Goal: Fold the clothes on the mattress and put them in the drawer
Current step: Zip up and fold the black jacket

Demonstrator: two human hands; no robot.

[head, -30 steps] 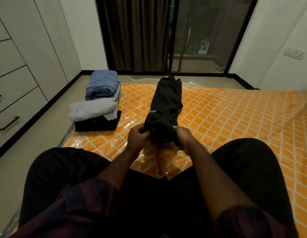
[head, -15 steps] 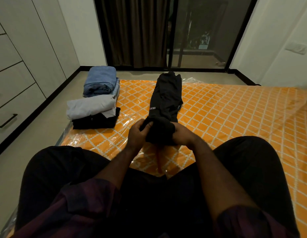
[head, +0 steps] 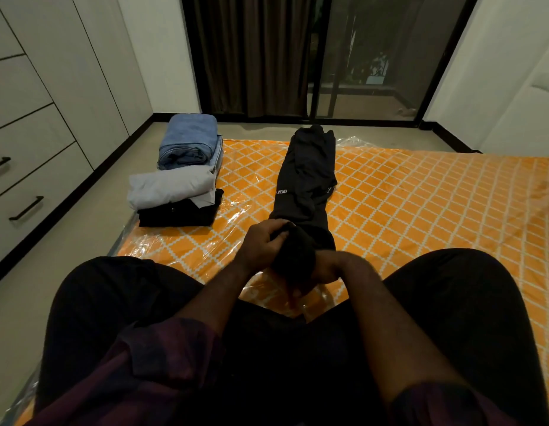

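A long black garment (head: 308,176) with white lettering lies lengthwise on the orange patterned mattress (head: 420,210). Its near end is rolled into a thick bundle. My left hand (head: 264,242) grips the left side of that roll, fingers curled over the top. My right hand (head: 324,267) grips the roll's right and under side, partly hidden by the cloth. At the mattress's left edge sit folded blue jeans (head: 187,142), a folded grey garment (head: 172,187) and a folded black one (head: 178,213) beneath it.
A wardrobe with shut drawers and black handles (head: 26,207) lines the left wall across a strip of floor. Dark curtains and a glass sliding door (head: 359,56) stand beyond the mattress. My crossed legs in black trousers fill the foreground.
Both hands have turned the roll further up the garment, so the bundle is thicker. My right hand has dropped lower, under the roll.
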